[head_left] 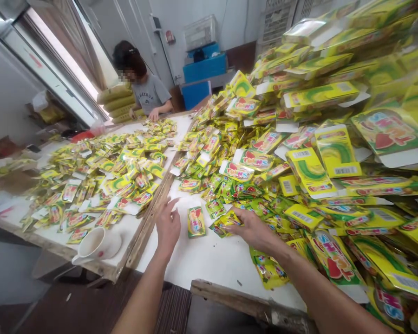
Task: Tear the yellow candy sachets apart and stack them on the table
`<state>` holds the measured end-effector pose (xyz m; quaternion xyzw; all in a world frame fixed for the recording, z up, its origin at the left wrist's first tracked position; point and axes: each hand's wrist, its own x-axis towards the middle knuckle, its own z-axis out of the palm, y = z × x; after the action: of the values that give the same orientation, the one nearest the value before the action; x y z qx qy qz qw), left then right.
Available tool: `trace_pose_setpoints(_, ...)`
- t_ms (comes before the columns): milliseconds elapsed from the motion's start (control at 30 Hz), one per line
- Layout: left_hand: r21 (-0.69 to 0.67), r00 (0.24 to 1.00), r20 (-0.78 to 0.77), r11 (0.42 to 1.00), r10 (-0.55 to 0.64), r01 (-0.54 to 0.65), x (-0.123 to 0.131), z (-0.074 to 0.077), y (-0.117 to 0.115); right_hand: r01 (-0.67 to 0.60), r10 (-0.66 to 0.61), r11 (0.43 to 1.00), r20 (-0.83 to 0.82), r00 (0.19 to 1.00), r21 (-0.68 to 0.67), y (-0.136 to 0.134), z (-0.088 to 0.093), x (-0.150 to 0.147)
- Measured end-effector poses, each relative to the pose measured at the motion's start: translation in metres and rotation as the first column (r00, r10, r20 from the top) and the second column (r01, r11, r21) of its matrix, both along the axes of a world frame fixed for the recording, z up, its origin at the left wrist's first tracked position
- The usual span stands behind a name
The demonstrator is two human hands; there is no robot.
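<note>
My left hand (169, 227) is over the white tabletop, its thumb and forefinger apart and nothing between them. Just to its right, a small yellow and green box (195, 221) with a colourful printed label lies flat on the table. My right hand (254, 229) reaches in from the right, its fingers closed on a yellow-green sachet (226, 221) at the near edge of the pile. Loose sachets (244, 190) are heaped beyond that hand. More of them (270, 271) lie under my right forearm.
Flat yellow cartons (310, 171) are piled high on the right. A second table at left bears many packets (114, 171) and a white mug (99, 243) near its edge. A wooden strip (149, 218) runs between the tables. Another person (149, 93) works at the far end.
</note>
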<state>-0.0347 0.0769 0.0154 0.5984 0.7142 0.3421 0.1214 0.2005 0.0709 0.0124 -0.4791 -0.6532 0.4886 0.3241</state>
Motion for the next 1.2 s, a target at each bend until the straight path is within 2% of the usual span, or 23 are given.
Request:
trace_pose_setpoints(67,-0.106,0.984,-0.12,0.984,0.13,-0.143,0.004,0.0,-0.001,0.078,-0.083,0.995,0.081,0.993,0.064,-0.001,-0.002,-0.001)
trace_pose_setpoints(100,-0.174,0.971,-0.197,0.97,0.136,-0.171,0.008,0.0,-0.001,0.13,-0.14,0.987,0.109,0.984,0.094,0.0,-0.003,-0.002)
trace_pose_setpoints(200,-0.362,0.929,-0.37,0.923,-0.015,-0.129,0.02,0.001,-0.004,0.25,-0.271,0.957,0.147,0.951,0.147,0.001,-0.001,-0.002)
trace_pose_setpoints(300,-0.429,0.908,-0.403,0.9,-0.116,-0.075,0.028,0.0,-0.011,0.318,-0.337,0.936,0.123,0.934,0.15,0.002,0.002,-0.002)
trace_pose_setpoints(400,-0.438,0.961,-0.248,0.899,-0.118,-0.002,0.029,-0.001,-0.023,0.358,-0.362,0.928,0.02,0.932,0.109,0.002,0.004,-0.003)
trace_pose_setpoints(467,-0.408,0.991,0.008,0.904,-0.135,0.127,0.028,-0.002,-0.03,0.371,-0.367,0.926,-0.062,0.928,0.072,0.002,0.002,-0.005)
trace_pose_setpoints(500,-0.375,0.974,0.174,0.905,-0.145,0.202,0.028,-0.004,-0.033,0.376,-0.369,0.925,-0.101,0.924,0.056,0.002,0.0,-0.006)
trace_pose_setpoints(533,-0.334,0.926,0.346,0.902,-0.151,0.273,0.029,-0.006,-0.036,0.376,-0.368,0.926,-0.133,0.92,0.041,0.003,-0.002,-0.007)
trace_pose_setpoints(600,-0.251,0.77,0.624,0.899,-0.132,0.358,0.033,-0.011,-0.039,0.343,-0.336,0.939,-0.171,0.926,0.013,0.003,-0.005,-0.007)
trace_pose_setpoints(667,-0.204,0.638,0.765,0.908,-0.085,0.366,0.036,-0.015,-0.041,0.261,-0.259,0.965,-0.15,0.954,-0.009,0.004,-0.006,-0.005)
trace_pose_setpoints(767,-0.185,0.558,0.828,0.914,-0.053,0.362,0.039,-0.02,-0.043,0.108,-0.109,0.993,-0.029,0.994,-0.04,0.003,-0.004,-0.002)
trace_pose_setpoints(833,-0.183,0.534,0.843,0.9,-0.063,0.395,0.04,-0.02,-0.043,0.07,-0.069,0.996,0.023,0.997,-0.05,0.002,-0.001,-0.002)
trace_pose_setpoints(900,-0.188,0.52,0.852,0.888,-0.066,0.419,0.04,-0.018,-0.042,0.104,-0.103,0.994,0.028,0.994,-0.038,0.001,-0.001,-0.003)
trace_pose_setpoints(1067,-0.249,0.474,0.88,0.875,0.025,0.416,0.045,-0.013,-0.039,0.316,-0.318,0.948,0.027,0.948,0.046,0.002,-0.007,-0.006)
trace_pose_setpoints(1200,-0.205,0.464,0.886,0.881,-0.018,0.426,0.053,-0.013,-0.038,0.327,-0.348,0.928,0.1,0.932,0.178,-0.001,-0.007,-0.01)
